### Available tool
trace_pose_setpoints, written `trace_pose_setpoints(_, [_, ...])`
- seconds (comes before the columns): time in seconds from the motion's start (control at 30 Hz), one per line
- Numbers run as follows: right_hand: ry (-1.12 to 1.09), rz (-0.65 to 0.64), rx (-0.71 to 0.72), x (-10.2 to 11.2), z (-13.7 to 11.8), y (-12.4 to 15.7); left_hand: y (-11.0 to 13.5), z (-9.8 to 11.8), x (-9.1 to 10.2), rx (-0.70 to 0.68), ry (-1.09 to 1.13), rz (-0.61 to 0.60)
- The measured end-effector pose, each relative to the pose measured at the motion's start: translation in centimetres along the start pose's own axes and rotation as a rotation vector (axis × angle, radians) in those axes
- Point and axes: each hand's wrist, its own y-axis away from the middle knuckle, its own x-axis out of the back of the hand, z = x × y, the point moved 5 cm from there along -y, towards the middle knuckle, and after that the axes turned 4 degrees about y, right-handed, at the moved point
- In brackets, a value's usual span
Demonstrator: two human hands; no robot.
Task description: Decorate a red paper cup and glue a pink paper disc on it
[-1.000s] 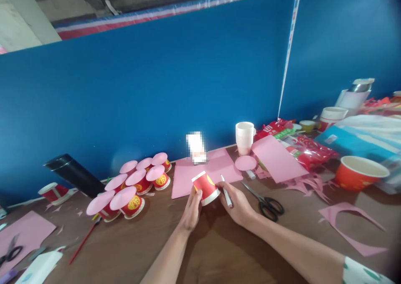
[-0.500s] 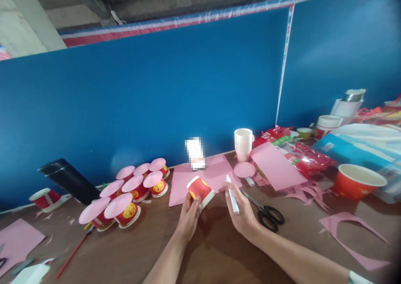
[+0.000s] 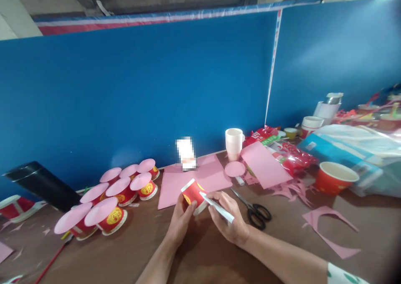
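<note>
One head-worn view, wide field: looks from above the near edge of the counter (image 3: 266, 259), facing forward and down. Left hand (image 3: 181, 218) and right hand (image 3: 228, 219) close, low centre; blue partition (image 3: 175, 79) farther, straight ahead; ceiling (image 3: 134, 0) along top.

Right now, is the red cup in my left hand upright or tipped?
Tipped: the red cup in your left hand leans over, its white edges at both ends slanting rather than lying level.
</note>
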Motion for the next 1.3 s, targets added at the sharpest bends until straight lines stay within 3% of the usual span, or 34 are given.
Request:
trace_pose_setpoints(0.6, [-0.059, -0.073, 0.040, -0.49, 0.49, 0.31, 0.24, 0.56, -0.52, -0.003, -0.031, -0.062])
trace_pose_setpoints(1.3, [-0.059, -0.054, 0.041, -0.54, 0.56, 0.10, 0.34, 0.66, -0.57, -0.018, -0.040, -0.065])
